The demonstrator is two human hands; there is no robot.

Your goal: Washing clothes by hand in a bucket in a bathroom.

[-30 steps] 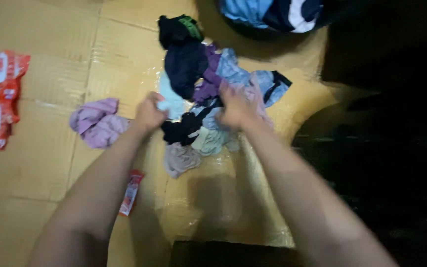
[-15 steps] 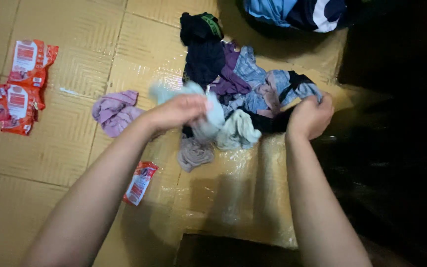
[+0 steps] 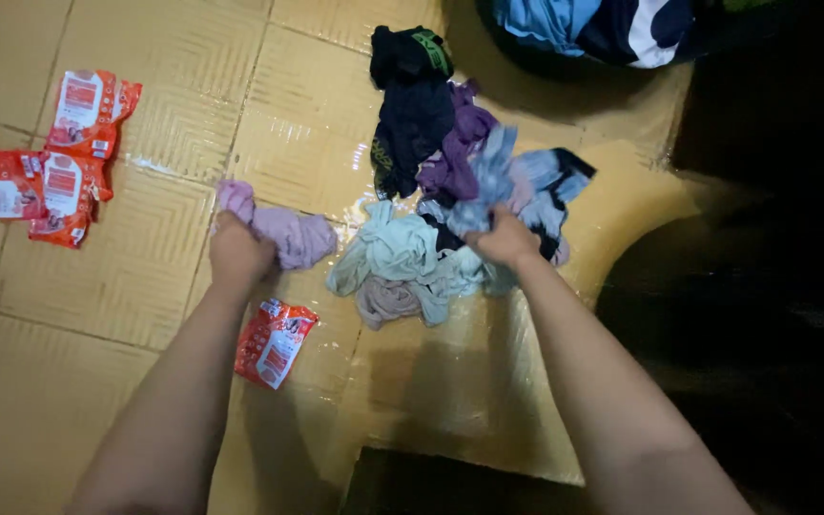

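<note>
A heap of wet small garments (image 3: 450,181) lies on the yellow tiled floor (image 3: 145,277): black and purple pieces at the top, pale green and grey ones at the bottom. My right hand (image 3: 503,240) is closed on a blue-grey piece (image 3: 488,186) in the middle of the heap. My left hand (image 3: 236,253) rests on a lilac cloth (image 3: 288,234) lying apart to the left, fingers curled over its near edge. A pale green garment (image 3: 393,253) lies between my two hands.
A small red sachet (image 3: 274,341) lies just below my left wrist. Several more red sachets (image 3: 50,157) sit at the far left. A pile of blue, navy and white clothing (image 3: 593,27) is at the top. The right side is dark.
My left hand let go of the pale green garment and moved left onto the lilac cloth. My right hand moved from the heap's right edge to its middle and took a blue-grey piece.
</note>
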